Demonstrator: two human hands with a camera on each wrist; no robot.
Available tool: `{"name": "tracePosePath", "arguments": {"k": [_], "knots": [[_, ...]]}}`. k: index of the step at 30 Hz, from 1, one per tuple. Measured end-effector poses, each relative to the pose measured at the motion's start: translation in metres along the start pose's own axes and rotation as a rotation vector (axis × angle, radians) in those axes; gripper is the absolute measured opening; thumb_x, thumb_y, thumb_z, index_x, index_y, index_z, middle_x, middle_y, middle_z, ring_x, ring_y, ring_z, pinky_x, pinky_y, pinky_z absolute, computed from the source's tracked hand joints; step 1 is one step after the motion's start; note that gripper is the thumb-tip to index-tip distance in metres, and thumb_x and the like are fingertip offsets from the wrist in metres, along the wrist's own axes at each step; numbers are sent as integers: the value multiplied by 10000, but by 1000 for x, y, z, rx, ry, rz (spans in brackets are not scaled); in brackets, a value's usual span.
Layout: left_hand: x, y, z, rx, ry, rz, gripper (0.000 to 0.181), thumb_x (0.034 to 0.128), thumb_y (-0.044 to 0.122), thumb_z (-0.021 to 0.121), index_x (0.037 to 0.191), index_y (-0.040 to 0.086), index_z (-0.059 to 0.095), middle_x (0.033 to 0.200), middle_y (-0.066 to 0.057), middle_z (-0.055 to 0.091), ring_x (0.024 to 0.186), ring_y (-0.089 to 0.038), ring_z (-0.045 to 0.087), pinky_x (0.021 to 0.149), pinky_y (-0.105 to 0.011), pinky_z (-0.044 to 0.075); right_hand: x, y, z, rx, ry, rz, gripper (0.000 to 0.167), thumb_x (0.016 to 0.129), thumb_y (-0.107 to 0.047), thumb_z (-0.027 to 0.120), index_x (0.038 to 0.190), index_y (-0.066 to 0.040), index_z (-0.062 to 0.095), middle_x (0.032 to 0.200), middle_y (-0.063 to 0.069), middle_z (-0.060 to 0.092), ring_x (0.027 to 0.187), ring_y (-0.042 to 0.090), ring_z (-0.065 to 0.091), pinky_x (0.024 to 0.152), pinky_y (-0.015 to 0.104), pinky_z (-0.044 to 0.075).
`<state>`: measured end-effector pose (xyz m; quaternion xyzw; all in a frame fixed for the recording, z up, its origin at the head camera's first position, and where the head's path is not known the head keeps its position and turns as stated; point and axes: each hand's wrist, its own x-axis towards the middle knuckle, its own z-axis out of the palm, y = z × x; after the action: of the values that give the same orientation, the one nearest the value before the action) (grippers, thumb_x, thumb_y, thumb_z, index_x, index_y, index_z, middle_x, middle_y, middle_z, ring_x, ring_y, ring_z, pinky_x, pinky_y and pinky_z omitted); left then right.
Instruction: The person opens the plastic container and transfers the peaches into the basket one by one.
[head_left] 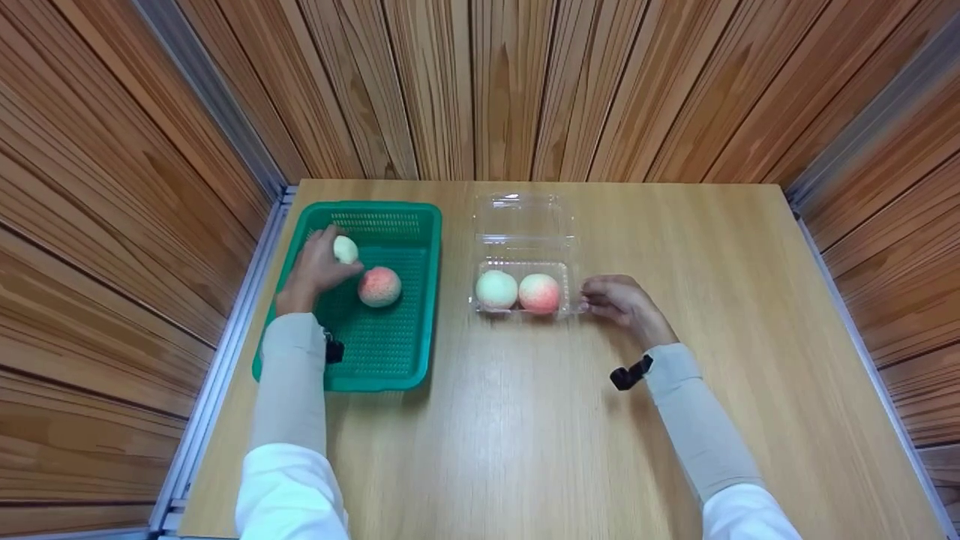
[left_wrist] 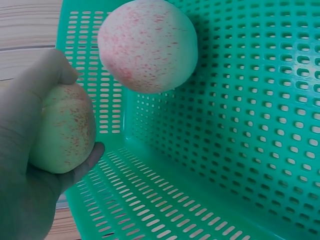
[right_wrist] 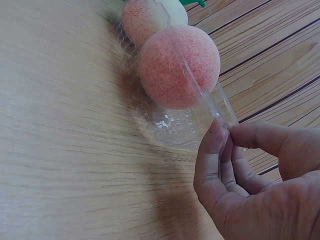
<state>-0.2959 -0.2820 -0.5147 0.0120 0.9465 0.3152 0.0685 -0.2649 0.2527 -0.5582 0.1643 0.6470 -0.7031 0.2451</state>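
Observation:
My left hand [head_left: 317,264] holds a pale peach [left_wrist: 66,127] between thumb and fingers, over the far left part of the green basket [head_left: 375,386]. Another peach, red and speckled [head_left: 379,286], lies in the basket close to that hand. At the middle of the table a clear plastic clamshell box [head_left: 523,247] stands with its lid folded back. Side by side in its front half sit a whitish peach [head_left: 496,289] and a pink one [head_left: 539,293]. My right hand [head_left: 619,301] pinches the box's right rim between thumb and fingertips, seen closely in the right wrist view.
The wooden table [head_left: 510,435] is bounded by wood-panelled walls [head_left: 502,90] at the back and both sides. Metal rails [head_left: 217,367] run along the side edges. Each wrist wears a small black camera [head_left: 630,373].

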Motion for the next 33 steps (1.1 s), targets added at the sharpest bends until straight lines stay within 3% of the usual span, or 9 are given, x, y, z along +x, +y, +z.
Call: {"name": "tracePosePath", "arguments": {"k": [7, 14, 21, 24, 33], "knots": [[-1, -5, 4, -3, -7, -25, 696, 928, 277, 728, 1519, 31, 455, 1418, -275, 504, 1184, -411, 542, 979, -600, 509, 1, 0, 0, -9, 26, 7, 278, 1036, -52, 629, 1281, 77, 602, 955, 76, 758, 859, 155, 727, 800, 258, 637], [-3, -11, 9, 0, -24, -42, 704, 929, 306, 753, 1501, 13, 465, 1409, -285, 510, 1203, -423, 540, 1006, -609, 501, 0, 4, -1, -31, 6, -28, 261, 1057, -67, 609, 1256, 100, 620, 1028, 114, 742, 854, 163, 711, 869, 300, 643], [-6, -16, 14, 5, -54, -73, 725, 922, 368, 762, 1487, 23, 467, 1403, -269, 504, 1215, -407, 522, 1017, -606, 494, 2, 3, -2, -39, 18, 15, 397, 1047, -78, 625, 1389, 104, 534, 1022, 87, 743, 879, 149, 721, 841, 260, 637], [-7, -17, 15, 6, -54, -85, 731, 920, 379, 769, 1483, 24, 466, 1400, -270, 504, 1215, -410, 525, 1020, -607, 494, 2, 2, -2, -27, 23, 19, 365, 1036, -62, 633, 1356, 97, 559, 993, 78, 748, 877, 151, 720, 814, 247, 633], [-11, -21, 18, 15, -58, -97, 732, 929, 405, 765, 1470, 18, 461, 1408, -282, 497, 1225, -421, 522, 1044, -621, 483, -1, 3, 0, -19, 43, 11, 253, 1029, -63, 650, 1249, 60, 629, 1021, 82, 760, 923, 168, 730, 899, 285, 636]]}}
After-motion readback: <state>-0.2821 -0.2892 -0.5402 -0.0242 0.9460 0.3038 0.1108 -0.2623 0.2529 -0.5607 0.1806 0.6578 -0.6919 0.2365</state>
